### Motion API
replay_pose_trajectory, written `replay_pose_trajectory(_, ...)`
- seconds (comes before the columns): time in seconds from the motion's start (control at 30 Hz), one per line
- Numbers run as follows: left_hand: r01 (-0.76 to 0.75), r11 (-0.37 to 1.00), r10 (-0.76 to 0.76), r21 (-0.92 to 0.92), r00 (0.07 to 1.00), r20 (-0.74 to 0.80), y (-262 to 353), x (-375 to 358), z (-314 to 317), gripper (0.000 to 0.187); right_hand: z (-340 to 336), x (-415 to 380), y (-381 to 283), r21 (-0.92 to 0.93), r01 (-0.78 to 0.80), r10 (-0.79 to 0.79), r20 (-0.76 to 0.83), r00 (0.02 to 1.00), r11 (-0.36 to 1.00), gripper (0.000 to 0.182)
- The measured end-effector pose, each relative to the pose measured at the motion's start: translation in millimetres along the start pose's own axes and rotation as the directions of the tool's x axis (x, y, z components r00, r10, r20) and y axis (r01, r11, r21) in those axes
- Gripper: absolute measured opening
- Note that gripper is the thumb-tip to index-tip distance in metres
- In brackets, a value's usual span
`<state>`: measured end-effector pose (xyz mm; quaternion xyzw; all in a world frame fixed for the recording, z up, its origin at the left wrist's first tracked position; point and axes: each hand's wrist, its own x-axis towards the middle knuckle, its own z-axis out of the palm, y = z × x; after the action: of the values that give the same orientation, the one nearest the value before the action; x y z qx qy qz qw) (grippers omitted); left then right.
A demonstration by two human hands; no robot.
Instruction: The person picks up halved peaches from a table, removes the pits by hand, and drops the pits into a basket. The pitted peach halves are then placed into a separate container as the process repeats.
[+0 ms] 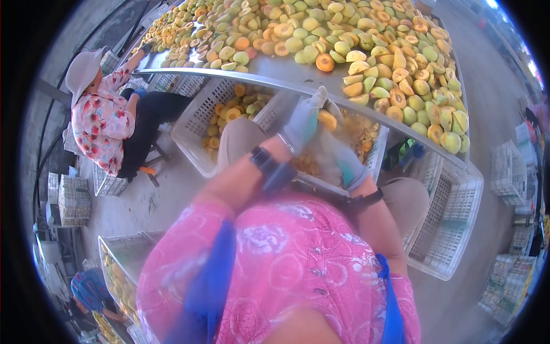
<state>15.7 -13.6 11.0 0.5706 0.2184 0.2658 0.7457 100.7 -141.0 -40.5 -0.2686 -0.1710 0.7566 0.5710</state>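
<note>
Gloved left hand (302, 121) grips a fruit half (327, 120) above the crate (197, 120); right hand (342, 161) is blurred, can't tell its grip, by the bench (286, 73).

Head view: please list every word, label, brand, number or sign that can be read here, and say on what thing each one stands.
None can be read in this view.
The white crates show only plain lattice walls, no lettering.
The metal table edge bears no mark.
The gloves on the left hand and right hand are blurred; no print shows.
The pink shirt carries a pattern, not words.
</note>
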Motion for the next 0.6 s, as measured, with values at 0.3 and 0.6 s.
replay_pose_trajectory(0.3, 0.172, 0.713, -0.189, -0.68, 0.981, 0.051, -18.7, 12.7, -12.0, 0.048, 27.1, -5.0, -5.8, 0.459, -0.285, 0.128, 0.342, 0.931, 0.841, 0.032)
replay_pose_trajectory(0.6, 0.279, 0.747, -0.088, 0.603, 0.941, -0.326, 67.2, -14.7, -153.5, 0.041, 13.9, -1.6, -4.8, 0.409, 0.207, -0.165, -0.135, 0.977, 0.889, 0.029)
